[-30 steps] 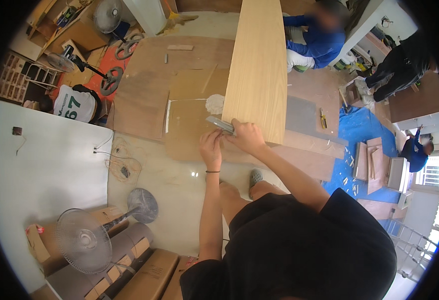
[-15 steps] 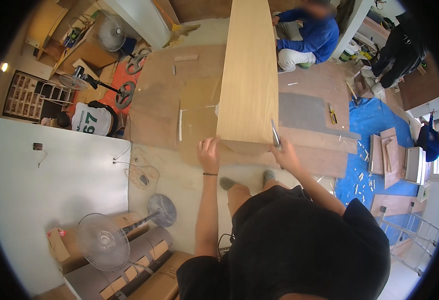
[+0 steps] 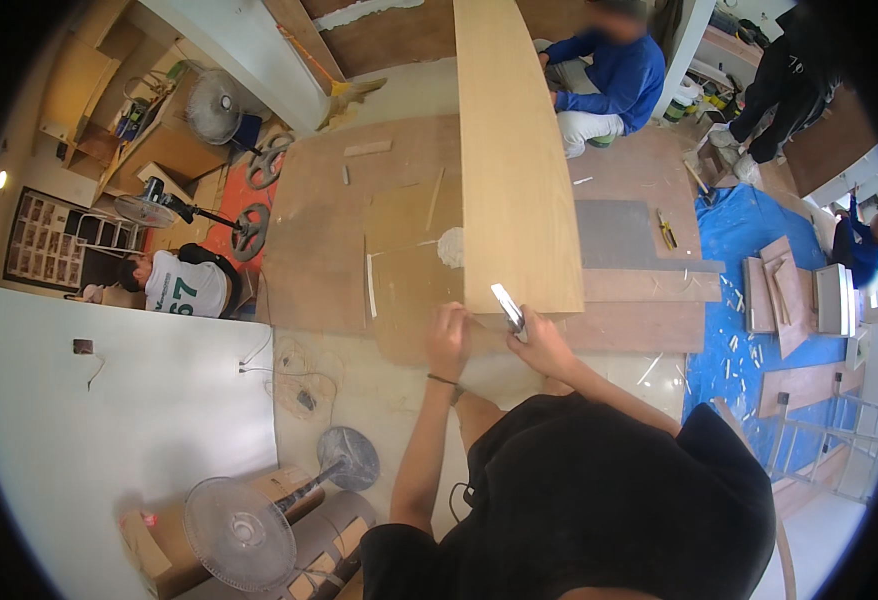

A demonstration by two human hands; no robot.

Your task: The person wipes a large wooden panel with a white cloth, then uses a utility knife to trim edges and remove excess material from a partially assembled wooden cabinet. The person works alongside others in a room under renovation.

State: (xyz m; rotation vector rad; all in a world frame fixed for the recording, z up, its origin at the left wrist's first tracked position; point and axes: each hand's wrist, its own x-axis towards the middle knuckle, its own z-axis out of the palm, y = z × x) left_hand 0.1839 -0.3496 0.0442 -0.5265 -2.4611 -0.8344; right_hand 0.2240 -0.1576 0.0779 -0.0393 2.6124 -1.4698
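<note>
Gripped by the right hand (image 3: 541,346), left hand's (image 3: 448,339) hold unclear, was a slim silver metal tool (image 3: 508,308) at a long pale wooden board's (image 3: 519,200) edge, beside flat brown cardboard (image 3: 407,275).

Pale glossy floor (image 3: 379,390) beneath brown sheets (image 3: 314,200) and a blue tarp (image 3: 739,225)

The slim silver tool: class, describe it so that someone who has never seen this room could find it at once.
Find the long, pale wooden board running down the middle from the top edge. At its near end, the person's right hand grips the slim silver tool, which slants up and to the left. Its bright metallic shine sets it apart from the wood behind it.
</note>
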